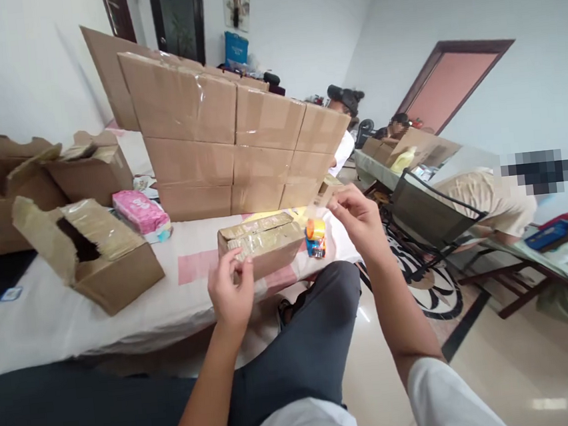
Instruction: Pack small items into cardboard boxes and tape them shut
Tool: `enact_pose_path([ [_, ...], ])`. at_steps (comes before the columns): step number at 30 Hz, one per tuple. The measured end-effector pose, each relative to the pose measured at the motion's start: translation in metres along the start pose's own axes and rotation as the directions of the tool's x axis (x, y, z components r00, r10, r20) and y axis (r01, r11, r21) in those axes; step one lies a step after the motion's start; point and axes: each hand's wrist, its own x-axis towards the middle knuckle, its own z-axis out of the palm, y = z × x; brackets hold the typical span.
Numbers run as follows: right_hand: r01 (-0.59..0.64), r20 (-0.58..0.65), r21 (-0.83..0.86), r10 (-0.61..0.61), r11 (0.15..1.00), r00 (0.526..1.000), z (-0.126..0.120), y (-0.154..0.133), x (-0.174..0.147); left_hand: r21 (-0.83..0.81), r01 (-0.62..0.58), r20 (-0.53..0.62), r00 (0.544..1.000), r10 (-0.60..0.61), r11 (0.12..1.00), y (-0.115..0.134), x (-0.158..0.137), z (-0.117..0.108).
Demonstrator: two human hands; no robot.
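straight ahead of you on the surface (191, 239), the taped carton (266, 240) has its top flaps folded down, hiding its contents. at nine o'clock from it, a torn box (124, 278) has one flap raised and a dark opening; you can't see what's inside. a wall of stacked boxes (193, 155) stands at twelve. your left hand (231, 288) is at the carton's near corner, at seven, fingers bent; i cannot tell whether they grip it. your right hand (360, 215) is lifted at three, wrist bent, thumb and forefinger close together; i cannot tell if they pinch anything.
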Motion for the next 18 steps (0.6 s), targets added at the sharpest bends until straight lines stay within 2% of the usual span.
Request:
enact_pose_path([
  [2, -0.044, 0.149, 0.042, 0.037, 0.998, 0.988, -0.012, 0.005, 0.01, 0.202, -0.222, 0.032, 0.975, 0.22, 0.954, 0.002, 0.004, -0.001],
  [3, -0.059, 0.218, 0.065, 0.044, 0.996, 0.975, -0.013, 0.008, 0.015, 0.274, -0.279, 0.074, 0.96, 0.269, 0.921, 0.003, 0.005, -0.001],
  [6, -0.089, 0.356, 0.113, 0.044, 0.99, 0.934, 0.004, 0.025, 0.032, 0.374, -0.286, 0.088, 0.958, 0.274, 0.882, 0.002, 0.008, -0.001],
  [10, -0.11, 0.524, 0.105, 0.039, 0.988, 0.851, 0.06, 0.063, 0.047, 0.418, -0.319, 0.026, 0.94, 0.34, 0.851, -0.006, 0.009, -0.001],
  [12, -0.124, 0.589, -0.008, 0.105, 0.992, 0.801, 0.09, 0.084, 0.05, 0.441, -0.395, 0.083, 0.912, 0.401, 0.806, -0.009, 0.006, 0.005],
  [14, -0.14, 0.595, -0.188, 0.226, 0.972, 0.772, 0.113, 0.102, 0.051, 0.449, -0.453, 0.201, 0.891, 0.407, 0.77, -0.012, 0.0, 0.015],
  [16, -0.118, 0.533, -0.382, 0.323, 0.916, 0.782, 0.125, 0.117, 0.053, 0.449, -0.474, 0.319, 0.877, 0.36, 0.758, -0.015, -0.007, 0.029],
  [18, -0.072, 0.449, -0.536, 0.356, 0.841, 0.82, 0.124, 0.132, 0.056, 0.458, -0.468, 0.37, 0.874, 0.316, 0.756, -0.018, -0.013, 0.041],
])
